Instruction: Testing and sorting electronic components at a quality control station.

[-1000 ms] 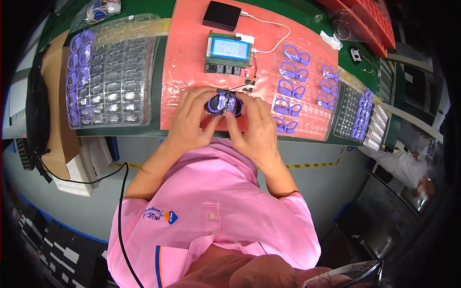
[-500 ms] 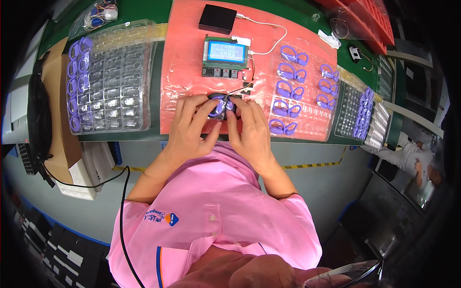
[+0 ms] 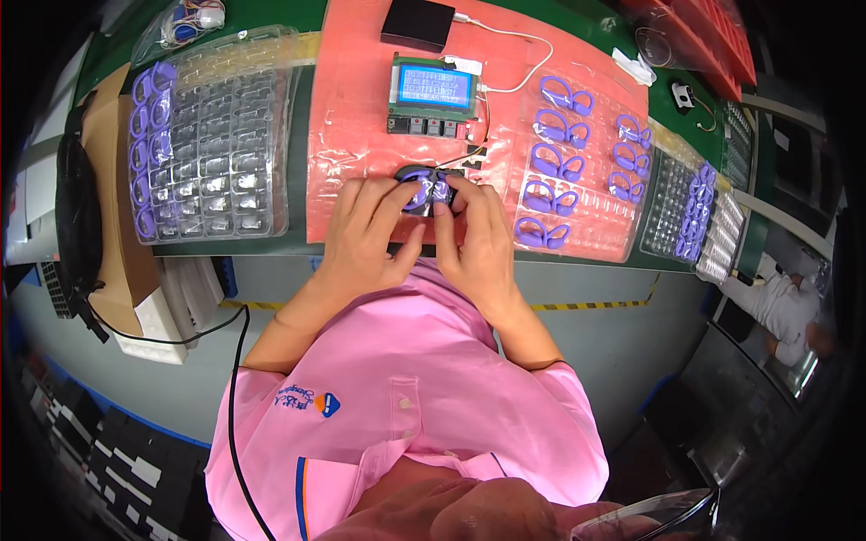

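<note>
The left hand (image 3: pixel 363 233) has its forefinger bent over onto the left purple looped piece (image 3: pixel 416 192), while its thumb stands apart, below the black holder (image 3: pixel 428 211). The right hand (image 3: pixel 478 233) lays its forefinger and thumb on the right purple looped piece (image 3: pixel 442 190), one toward the far side and one toward the near; whether they clamp it, I cannot tell.

One second ago the left thumb was close to the holder's near edge and the left forefinger at its far edge; now there is a clear gap below the holder, and that forefinger rests over the left piece. The right hand has kept much the same pose. The lines on the blue screen (image 3: pixel 435 87) have changed too.

The holder lies on the red mat (image 3: pixel 347 117), directly in front of the person, its long axis running left to right. The two pieces sit side by side in it, their slim bodies pointing away from the person; the left loop bulges leftward, and the right one is mostly hidden by fingers.

A thin wire leads from the holder toward the screen's board, beyond which sits a black box (image 3: pixel 418 24) with a white cable (image 3: pixel 551 54). Right of the hands, a clear tray (image 3: pixel 595 222) carries more purple loops; a larger clear tray (image 3: pixel 216 167) lies to the left on the green counter (image 3: pixel 667 95).
</note>
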{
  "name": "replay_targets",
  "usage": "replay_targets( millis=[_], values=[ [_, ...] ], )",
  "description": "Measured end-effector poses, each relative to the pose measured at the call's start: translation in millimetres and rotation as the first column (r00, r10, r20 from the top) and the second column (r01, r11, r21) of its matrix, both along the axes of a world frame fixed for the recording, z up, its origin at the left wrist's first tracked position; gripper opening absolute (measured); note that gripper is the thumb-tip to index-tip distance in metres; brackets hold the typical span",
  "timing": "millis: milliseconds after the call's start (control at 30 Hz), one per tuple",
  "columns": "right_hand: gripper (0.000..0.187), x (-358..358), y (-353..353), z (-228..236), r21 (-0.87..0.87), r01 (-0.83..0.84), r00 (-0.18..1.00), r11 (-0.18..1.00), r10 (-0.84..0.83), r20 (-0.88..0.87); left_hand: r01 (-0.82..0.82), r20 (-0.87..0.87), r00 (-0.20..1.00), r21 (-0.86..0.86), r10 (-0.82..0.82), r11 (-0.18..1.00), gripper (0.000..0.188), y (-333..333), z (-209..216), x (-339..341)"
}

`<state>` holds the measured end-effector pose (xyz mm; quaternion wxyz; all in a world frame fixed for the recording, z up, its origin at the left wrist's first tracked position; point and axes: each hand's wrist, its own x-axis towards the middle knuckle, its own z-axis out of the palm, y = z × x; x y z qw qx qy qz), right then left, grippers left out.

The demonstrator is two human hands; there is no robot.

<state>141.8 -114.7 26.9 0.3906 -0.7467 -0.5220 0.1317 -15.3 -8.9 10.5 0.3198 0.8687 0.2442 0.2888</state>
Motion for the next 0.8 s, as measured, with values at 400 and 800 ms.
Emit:
replay_targets(
  millis=[400, 800],
  values=[
    [0.035, -0.5, 3.2, -5.0, 0.035, -0.023, 0.998, 0.999, 0.022, 0.051, 0.055, -0.03, 0.998, -0.021, -0.055, 0.998, 0.035, 3.1, 5.9, 11.5],
    [0.023, 2.0, 4.5, -3.6, 0.013, -0.023, 1.0, 1.0, 0.023, -0.004, 0.104, -0.064, 0.991, -0.133, -0.113, 0.986, 0.04, 12.3, 12.8, 15.1]
  ],
)
